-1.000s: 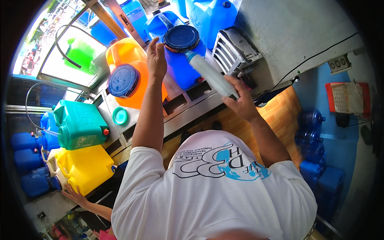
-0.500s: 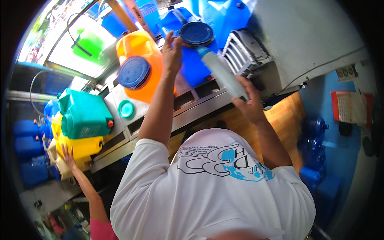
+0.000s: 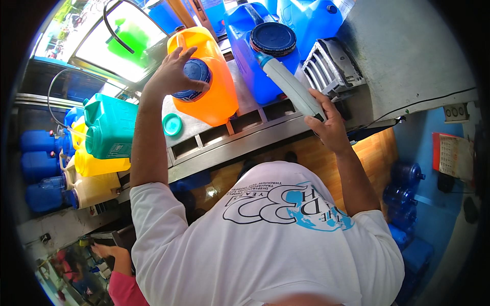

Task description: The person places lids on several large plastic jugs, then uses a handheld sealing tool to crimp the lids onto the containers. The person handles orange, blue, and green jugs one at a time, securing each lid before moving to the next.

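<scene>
Steel counter [image 3: 240, 145] carries orange jug [image 3: 214, 92], blue jug [image 3: 255, 66].

A small pale label [image 3: 118, 149] sits on the side of the green jug [image 3: 109, 127] at the left, which lies on a yellow jug [image 3: 99, 164]. On the blue wall at the far right hangs a rectangular paper sign [image 3: 453, 155], pale with a red top edge and rows of small print. Just above it is a small pale plate [image 3: 456, 112] with round marks. The printing on each is too small to make out.
</scene>
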`<state>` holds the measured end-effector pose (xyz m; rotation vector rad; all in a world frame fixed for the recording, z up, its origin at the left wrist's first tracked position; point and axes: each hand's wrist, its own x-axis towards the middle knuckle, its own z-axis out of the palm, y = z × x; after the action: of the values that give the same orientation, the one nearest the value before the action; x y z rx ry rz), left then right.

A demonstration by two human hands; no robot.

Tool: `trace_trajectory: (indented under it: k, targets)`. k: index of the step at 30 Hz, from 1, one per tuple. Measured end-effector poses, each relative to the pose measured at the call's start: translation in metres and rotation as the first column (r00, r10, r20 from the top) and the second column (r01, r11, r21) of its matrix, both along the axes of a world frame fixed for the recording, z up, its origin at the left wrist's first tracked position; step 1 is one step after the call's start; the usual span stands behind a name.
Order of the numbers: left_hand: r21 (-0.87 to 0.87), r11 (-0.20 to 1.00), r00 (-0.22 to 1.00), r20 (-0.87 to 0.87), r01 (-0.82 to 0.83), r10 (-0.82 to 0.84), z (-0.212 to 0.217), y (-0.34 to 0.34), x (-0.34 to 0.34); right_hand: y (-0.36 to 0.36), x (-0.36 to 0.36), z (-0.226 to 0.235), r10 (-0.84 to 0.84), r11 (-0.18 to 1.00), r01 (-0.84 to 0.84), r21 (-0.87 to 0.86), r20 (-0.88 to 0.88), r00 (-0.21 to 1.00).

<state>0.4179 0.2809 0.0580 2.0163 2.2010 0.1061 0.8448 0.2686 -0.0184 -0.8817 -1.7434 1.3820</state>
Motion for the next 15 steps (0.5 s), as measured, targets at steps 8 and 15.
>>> trace_trajectory:
  k: [8, 15]
  targets:
    - [-0.201, 0.979, 0.999, -0.034, -0.022, 0.016, -0.001, 0.008, 0.003, 0.012, -0.032, -0.005, 0.152, 0.988, -0.152, -0.029, 0.003, 0.988]
    - [-0.299, 0.954, 0.999, -0.041, -0.033, 0.021, 0.008, 0.018, 0.01, 0.023, -0.044, -0.004, 0.186, 0.982, -0.184, -0.04, 0.065, 0.98]
